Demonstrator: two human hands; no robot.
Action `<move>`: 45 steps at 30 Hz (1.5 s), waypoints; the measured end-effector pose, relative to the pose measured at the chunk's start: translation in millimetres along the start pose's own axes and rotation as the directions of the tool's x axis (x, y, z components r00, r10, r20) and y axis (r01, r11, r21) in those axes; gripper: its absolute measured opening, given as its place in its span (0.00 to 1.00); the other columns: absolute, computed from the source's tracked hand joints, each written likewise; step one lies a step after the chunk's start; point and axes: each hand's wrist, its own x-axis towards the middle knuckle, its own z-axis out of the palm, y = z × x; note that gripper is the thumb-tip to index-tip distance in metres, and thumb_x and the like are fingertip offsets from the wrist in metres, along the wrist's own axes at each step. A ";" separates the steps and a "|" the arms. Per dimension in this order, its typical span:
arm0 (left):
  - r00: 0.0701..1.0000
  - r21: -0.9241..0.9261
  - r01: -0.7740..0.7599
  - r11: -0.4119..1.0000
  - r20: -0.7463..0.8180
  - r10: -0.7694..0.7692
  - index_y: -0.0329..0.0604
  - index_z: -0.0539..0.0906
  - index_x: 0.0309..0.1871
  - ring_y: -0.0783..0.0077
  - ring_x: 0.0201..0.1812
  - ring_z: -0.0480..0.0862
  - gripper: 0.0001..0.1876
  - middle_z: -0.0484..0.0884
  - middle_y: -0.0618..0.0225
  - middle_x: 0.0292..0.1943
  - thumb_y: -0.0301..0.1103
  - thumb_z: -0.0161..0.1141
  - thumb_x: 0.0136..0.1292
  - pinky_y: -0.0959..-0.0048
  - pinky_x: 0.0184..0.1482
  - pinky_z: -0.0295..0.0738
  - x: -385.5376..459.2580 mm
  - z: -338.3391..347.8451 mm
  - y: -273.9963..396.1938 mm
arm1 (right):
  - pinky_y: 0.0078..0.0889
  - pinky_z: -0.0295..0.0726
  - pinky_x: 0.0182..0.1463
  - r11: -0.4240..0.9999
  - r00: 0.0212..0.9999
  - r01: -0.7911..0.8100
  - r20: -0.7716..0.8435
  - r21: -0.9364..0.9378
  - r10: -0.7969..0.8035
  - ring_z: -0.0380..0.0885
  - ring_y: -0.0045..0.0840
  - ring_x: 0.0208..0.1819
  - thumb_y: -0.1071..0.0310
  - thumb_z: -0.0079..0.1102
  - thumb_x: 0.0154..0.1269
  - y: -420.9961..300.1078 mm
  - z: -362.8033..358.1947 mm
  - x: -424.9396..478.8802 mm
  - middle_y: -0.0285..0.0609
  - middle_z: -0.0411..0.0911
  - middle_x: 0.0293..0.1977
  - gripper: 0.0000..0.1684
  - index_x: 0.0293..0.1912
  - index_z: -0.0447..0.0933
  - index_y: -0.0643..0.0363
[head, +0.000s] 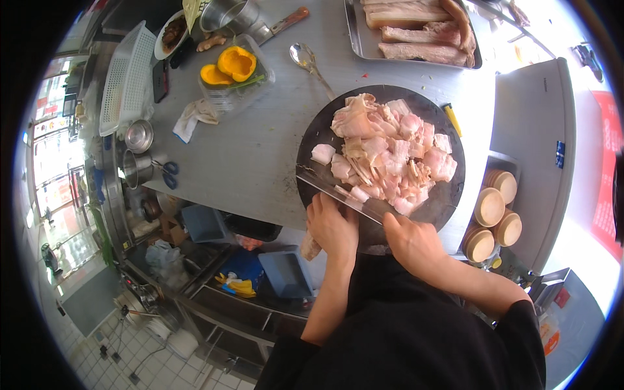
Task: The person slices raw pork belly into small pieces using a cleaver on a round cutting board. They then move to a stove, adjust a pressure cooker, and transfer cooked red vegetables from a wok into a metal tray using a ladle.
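A round dark chopping board point(317, 141) lies at the near edge of the metal worktable, heaped with pale slices of pork point(385, 146). My right hand point(414, 241) grips a cleaver point(341, 196) at its handle end, its long blade slanting over the near left part of the board. Behind the blade, my left hand point(332, 226) is curled on a piece of meat point(309, 246) that sticks out below the fingers. A few cut slices lie against the blade's far side. My left fingertips are partly hidden by the cleaver.
Beyond the board stands a metal tray point(358, 39) of pork slabs. A spoon point(304, 58), a knife point(287, 20), cut pumpkin in a plastic tub point(263, 80), a cloth glove point(195, 117) and blue-handled scissors point(170, 174) lie leftward. A yellow-handled tool point(453, 120) touches the board's right side.
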 end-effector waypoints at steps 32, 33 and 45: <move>0.998 -0.129 -0.034 0.991 -0.057 0.026 0.34 0.74 0.40 0.42 0.44 0.75 0.14 0.76 0.50 0.38 0.26 0.65 0.53 0.51 0.46 0.71 -0.7 -2.0 -2.2 | 0.44 0.80 0.28 0.992 0.990 -0.127 0.071 0.020 0.125 0.81 0.42 0.27 0.75 0.52 0.61 -2.1 4.1 -42.4 0.47 0.75 0.27 0.07 0.39 0.65 0.59; 0.998 -0.116 -0.032 0.993 -0.057 0.025 0.34 0.74 0.40 0.42 0.43 0.75 0.14 0.76 0.51 0.38 0.26 0.65 0.53 0.51 0.46 0.71 -0.2 -1.5 -1.9 | 0.44 0.80 0.28 0.990 0.986 -0.143 0.093 0.004 0.142 0.81 0.42 0.27 0.75 0.52 0.61 -2.6 2.3 -39.6 0.47 0.75 0.27 0.08 0.40 0.65 0.59; 0.999 -0.097 -0.019 0.995 -0.050 0.014 0.35 0.75 0.40 0.44 0.41 0.76 0.14 0.77 0.53 0.37 0.23 0.66 0.50 0.51 0.45 0.71 0.7 -3.4 -0.2 | 0.42 0.80 0.27 0.987 0.981 -0.156 0.121 0.025 0.152 0.81 0.42 0.26 0.74 0.52 0.63 -8.7 1.9 -22.6 0.48 0.76 0.28 0.07 0.40 0.65 0.58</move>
